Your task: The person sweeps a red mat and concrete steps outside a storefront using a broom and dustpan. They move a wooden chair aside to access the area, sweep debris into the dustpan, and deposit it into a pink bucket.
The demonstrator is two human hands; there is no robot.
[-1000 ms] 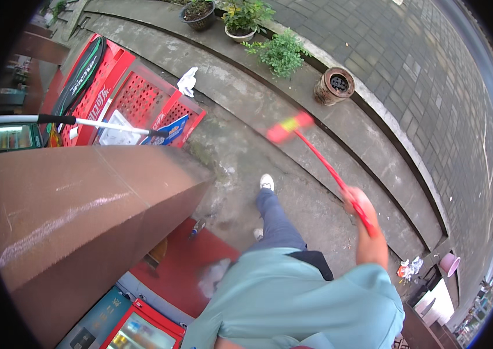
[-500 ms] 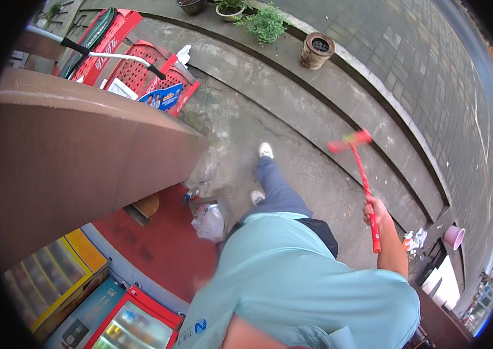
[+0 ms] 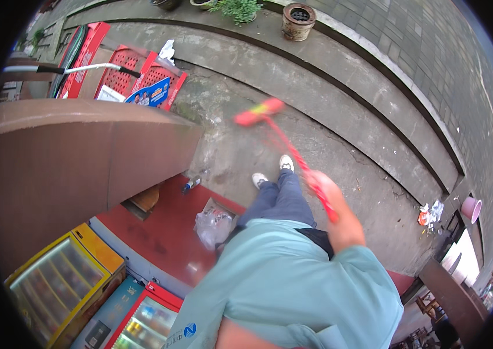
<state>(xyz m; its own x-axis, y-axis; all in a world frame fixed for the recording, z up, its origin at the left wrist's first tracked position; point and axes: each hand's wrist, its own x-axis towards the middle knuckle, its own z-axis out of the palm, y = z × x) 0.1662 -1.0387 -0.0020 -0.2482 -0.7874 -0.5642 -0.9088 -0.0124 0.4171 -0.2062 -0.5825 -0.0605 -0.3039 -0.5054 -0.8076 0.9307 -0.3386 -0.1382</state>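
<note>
My right hand grips the red handle of a broom. The handle runs up and left to a red and yellow broom head, blurred above the grey concrete ground. My feet in white shoes stand just below the broom head. My teal shirt fills the lower middle of the view. My left hand is hidden. A crumpled clear plastic bag lies on the red floor to my left.
A brown slab juts out at the left, above drinks fridges. A bottle lies by the red floor's edge. Red crates stand at the back left, a round pot on the kerb, litter and a pink bucket at the right.
The broom head has swung from my right side to the left, now in front of my feet. My feet have come together.
</note>
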